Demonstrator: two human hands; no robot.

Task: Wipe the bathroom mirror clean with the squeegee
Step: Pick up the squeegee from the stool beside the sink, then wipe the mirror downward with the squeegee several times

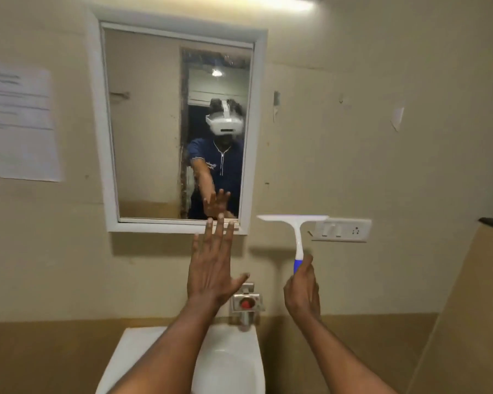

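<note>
Beige wall, mirror unwiped. Left hand spread; right hand grips squeegee; start blade flush at top.

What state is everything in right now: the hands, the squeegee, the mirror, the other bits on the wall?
Left hand: open, fingers spread, fingertips at the mirror's lower frame.
Right hand: closed around the squeegee handle.
Squeegee: held upright, blade on top, right of the mirror, not on the glass.
Mirror: smudged near the top.
Tap: no water seen running.
Paper notice: stuck flat on the wall.
Switch plate: switch positions unclear.
</note>
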